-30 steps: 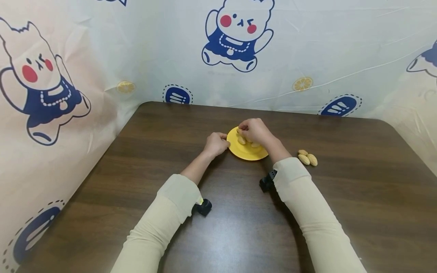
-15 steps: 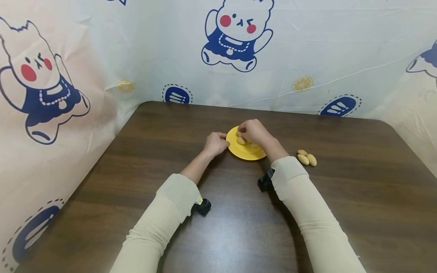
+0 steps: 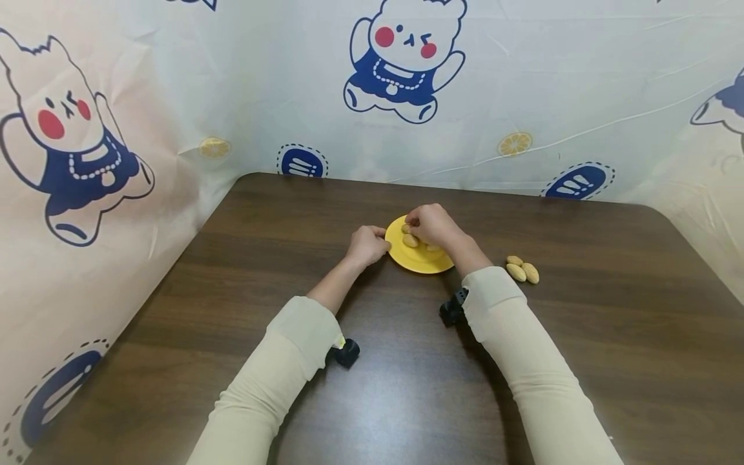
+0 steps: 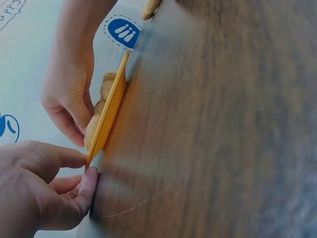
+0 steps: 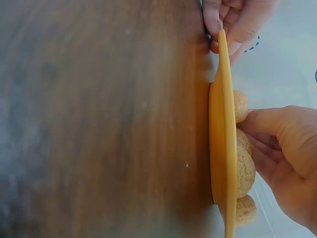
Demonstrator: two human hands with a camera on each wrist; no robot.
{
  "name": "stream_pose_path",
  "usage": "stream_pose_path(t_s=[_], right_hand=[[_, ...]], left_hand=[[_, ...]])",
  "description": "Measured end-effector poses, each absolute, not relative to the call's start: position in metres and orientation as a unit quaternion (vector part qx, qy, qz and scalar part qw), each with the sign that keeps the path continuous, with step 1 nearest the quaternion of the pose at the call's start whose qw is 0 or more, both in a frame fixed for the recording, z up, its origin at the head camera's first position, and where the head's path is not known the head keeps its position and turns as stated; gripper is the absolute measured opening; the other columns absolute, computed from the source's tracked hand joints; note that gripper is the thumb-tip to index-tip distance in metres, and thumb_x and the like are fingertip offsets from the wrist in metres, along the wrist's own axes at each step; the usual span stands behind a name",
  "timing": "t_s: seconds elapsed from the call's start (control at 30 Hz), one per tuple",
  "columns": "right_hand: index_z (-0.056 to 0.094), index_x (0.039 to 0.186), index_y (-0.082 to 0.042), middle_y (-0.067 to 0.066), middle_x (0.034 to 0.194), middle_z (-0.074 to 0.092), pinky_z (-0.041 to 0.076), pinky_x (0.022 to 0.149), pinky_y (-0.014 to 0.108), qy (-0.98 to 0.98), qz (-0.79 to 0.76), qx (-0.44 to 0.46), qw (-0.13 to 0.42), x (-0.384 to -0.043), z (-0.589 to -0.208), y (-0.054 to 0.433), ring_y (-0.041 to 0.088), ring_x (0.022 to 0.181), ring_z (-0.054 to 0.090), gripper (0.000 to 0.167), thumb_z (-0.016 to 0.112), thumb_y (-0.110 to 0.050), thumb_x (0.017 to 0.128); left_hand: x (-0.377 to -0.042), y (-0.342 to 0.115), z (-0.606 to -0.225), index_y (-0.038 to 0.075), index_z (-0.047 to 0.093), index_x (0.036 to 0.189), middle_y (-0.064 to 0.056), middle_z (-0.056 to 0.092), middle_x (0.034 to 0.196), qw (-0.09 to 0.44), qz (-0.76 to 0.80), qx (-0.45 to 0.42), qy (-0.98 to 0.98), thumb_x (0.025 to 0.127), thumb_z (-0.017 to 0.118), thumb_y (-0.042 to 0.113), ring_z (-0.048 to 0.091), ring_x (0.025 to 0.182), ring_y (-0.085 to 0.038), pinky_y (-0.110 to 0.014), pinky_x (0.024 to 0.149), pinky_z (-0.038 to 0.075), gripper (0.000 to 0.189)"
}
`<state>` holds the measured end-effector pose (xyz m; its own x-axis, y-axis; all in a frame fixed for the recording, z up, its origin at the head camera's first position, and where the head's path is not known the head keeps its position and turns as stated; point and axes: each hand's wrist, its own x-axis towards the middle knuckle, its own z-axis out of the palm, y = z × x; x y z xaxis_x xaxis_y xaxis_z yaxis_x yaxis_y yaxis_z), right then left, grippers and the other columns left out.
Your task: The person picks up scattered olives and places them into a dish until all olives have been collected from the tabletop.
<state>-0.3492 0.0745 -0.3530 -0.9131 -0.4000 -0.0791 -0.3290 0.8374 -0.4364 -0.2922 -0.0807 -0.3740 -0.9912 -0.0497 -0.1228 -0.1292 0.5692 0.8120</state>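
Note:
The yellow plate (image 3: 420, 263) lies on the table, its rim pinched between the thumb and fingers of my left hand (image 3: 367, 246). Several tan, oval, shelled-looking nuts (image 5: 244, 171) sit on it. Over the plate's far side, my right hand (image 3: 437, 226) reaches in with bent fingers. Its thumb and fingertips pinch a nut (image 5: 240, 105) near the left part of the plate, low against the surface. In the head view this hand hides some of the other nuts. The left wrist view shows the plate (image 4: 110, 119) edge-on between both hands.
Three more nuts (image 3: 523, 269) lie together on the brown table (image 3: 395, 387), right of the right forearm. A curtain (image 3: 279, 77) printed with cartoon bears hangs behind the table and along its left side. Small black cameras (image 3: 347, 353) are strapped at the wrists.
Over the first half second the right hand lowers very slightly with the nut and its forearm shifts a little left. Since then hardly anything has moved; the left hand keeps its hold on the plate.

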Motion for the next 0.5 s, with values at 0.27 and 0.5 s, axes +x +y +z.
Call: stream_pose_path(t_s=[0.27,0.5], right_hand=[[0.065,0.116,-0.007,0.006,0.105,0.062,0.046,0.083,0.032,0.956,-0.218,-0.176,0.085,-0.346,-0.347,0.078,0.018,0.094,0.054,0.031,0.063,-0.022,0.089],[0.064,0.116,-0.002,0.011,0.106,0.063,0.046,0.082,0.034,0.953,-0.208,-0.208,0.072,-0.338,-0.341,0.092,0.022,0.095,0.055,0.029,0.061,-0.011,0.088]], left_hand=[[-0.293,-0.080,-0.374,-0.001,0.061,0.119,-0.009,0.065,0.094,0.044,0.455,-0.051,0.888,0.085,0.061,0.008,0.056,0.075,-0.014,-0.021,0.062,0.044,0.035],[-0.293,-0.080,-0.374,0.000,0.060,0.120,-0.009,0.065,0.092,0.050,0.456,-0.051,0.887,0.086,0.061,0.008,0.056,0.073,-0.013,-0.021,0.060,0.044,0.036]])
